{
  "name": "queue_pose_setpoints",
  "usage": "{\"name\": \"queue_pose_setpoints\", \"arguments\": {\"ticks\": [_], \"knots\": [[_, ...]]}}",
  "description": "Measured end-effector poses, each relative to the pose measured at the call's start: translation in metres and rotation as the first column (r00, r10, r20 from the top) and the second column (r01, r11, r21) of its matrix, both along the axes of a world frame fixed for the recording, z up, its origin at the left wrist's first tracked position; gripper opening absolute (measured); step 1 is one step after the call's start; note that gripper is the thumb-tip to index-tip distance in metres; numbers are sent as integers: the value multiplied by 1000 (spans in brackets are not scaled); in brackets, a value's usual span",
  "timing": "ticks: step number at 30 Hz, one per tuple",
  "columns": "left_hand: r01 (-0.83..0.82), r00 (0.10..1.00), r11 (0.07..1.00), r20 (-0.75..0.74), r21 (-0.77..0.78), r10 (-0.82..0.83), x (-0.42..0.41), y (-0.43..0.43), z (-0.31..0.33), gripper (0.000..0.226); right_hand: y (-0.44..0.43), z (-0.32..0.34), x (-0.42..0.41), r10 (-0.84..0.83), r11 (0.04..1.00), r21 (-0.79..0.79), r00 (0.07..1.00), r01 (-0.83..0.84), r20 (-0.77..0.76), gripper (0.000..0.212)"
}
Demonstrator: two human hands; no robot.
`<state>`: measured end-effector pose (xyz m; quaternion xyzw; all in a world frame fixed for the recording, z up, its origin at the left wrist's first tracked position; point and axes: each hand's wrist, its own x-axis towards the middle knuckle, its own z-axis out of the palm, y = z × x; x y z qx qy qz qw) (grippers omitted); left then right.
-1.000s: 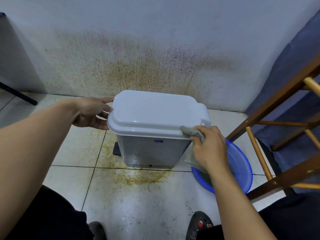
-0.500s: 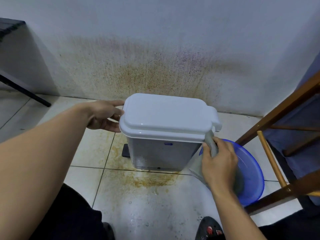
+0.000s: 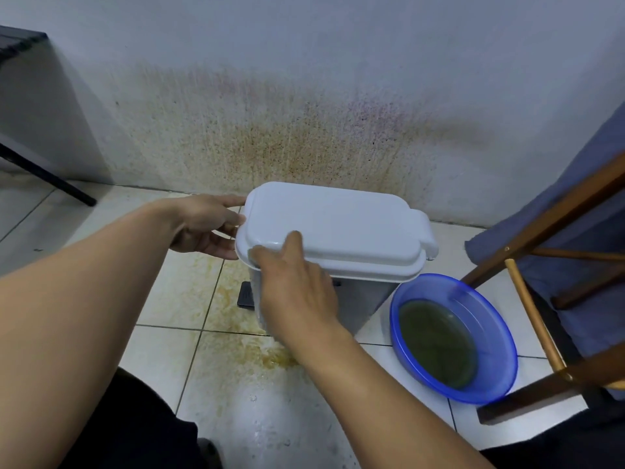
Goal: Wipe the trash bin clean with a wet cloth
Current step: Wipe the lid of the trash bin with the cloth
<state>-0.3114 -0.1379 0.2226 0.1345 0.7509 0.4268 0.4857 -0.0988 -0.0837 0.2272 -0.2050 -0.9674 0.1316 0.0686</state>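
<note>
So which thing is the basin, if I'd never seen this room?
Start at the stained wall and drop to the white-lidded trash bin standing before it. Just right of the bin, on the floor tiles beside the wooden chair legs, sits the blue basin: round, shallow, translucent, holding murky greenish water.

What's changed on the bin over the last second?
The right hand slid with the cloth from the bin's right front corner, by the basin, across to the left front corner of the lid. The left hand kept steadying the lid's left end. Lid stayed closed.
</note>
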Motion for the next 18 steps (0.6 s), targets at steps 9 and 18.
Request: {"name": "queue_pose_setpoints", "arguments": {"ticks": [9, 18], "knots": [[19, 1000, 1000, -3, 1, -19, -2, -1, 1, 44, 13, -13, -9, 51, 997, 61, 998, -49, -25, 29], [-6, 1000, 1000, 7, 1, 6, -1, 1, 1, 49, 30, -22, 7, -20, 999, 37, 993, 24, -120, 21]]}}
